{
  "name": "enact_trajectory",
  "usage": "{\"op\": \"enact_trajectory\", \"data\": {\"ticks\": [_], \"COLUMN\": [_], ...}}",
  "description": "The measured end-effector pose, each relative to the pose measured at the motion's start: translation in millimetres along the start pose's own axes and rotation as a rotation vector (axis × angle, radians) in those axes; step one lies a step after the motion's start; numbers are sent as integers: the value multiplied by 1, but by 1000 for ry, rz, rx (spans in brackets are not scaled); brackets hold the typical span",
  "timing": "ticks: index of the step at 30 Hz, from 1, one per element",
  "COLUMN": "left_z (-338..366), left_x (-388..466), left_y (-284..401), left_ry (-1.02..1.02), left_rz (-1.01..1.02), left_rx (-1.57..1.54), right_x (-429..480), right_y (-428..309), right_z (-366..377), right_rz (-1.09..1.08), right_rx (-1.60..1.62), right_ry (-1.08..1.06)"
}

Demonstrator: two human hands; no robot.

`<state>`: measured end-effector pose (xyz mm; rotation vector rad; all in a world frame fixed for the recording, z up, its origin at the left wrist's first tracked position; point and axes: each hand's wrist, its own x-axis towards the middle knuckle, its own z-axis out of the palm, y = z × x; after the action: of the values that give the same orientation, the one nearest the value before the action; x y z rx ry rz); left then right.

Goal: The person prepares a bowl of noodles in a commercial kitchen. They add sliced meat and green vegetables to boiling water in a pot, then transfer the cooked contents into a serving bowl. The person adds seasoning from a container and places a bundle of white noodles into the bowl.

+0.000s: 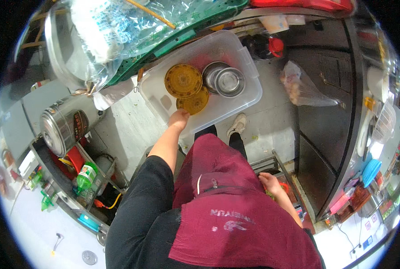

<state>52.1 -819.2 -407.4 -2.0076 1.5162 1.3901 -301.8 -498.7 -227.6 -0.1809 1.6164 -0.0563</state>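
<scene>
My left hand (179, 119) is at the near edge of a translucent plastic bin (225, 112), with its fingers at the rim of the lower of two yellow-brown patterned plates (195, 102). Whether the fingers grip that plate is not clear. The other yellow-brown plate (183, 80) partly overlaps it. Two round stainless steel bowls lie beside the plates, the smaller bowl (230, 82) overlapping the larger bowl (210, 74). My right hand (270, 182) hangs low by the right side of the dark red apron (220, 208), away from the bin, with its fingers slightly bent and nothing visible in them.
A green perforated basket (173, 43) with plastic-wrapped items stands beyond the bin. At the right are a dark cabinet (321, 134) and a hanging clear plastic bag (297, 87). A steel cylindrical container (65, 124) and a shelf with a green bottle (86, 176) stand left.
</scene>
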Motion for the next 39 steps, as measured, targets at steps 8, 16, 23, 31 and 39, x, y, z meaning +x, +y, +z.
{"op": "enact_trajectory", "data": {"ticks": [8,16,23,31,39], "left_z": [36,-113,-134,78,156], "left_x": [46,-31,-245,-420,-371], "left_y": [32,120,325,509,546], "left_ry": [-224,-499,-393,-231,-37], "left_rz": [347,469,1435,2203,1569], "left_rx": [760,287,762,798,759], "right_x": [-25,-48,-122,-245,-168], "right_y": [-2,-52,-107,-3,155], "right_z": [7,-22,-89,-233,-507], "right_rz": [21,-198,-378,-908,-974], "right_rx": [105,-285,360,1523,1794], "right_ry": [80,213,198,104,900]}}
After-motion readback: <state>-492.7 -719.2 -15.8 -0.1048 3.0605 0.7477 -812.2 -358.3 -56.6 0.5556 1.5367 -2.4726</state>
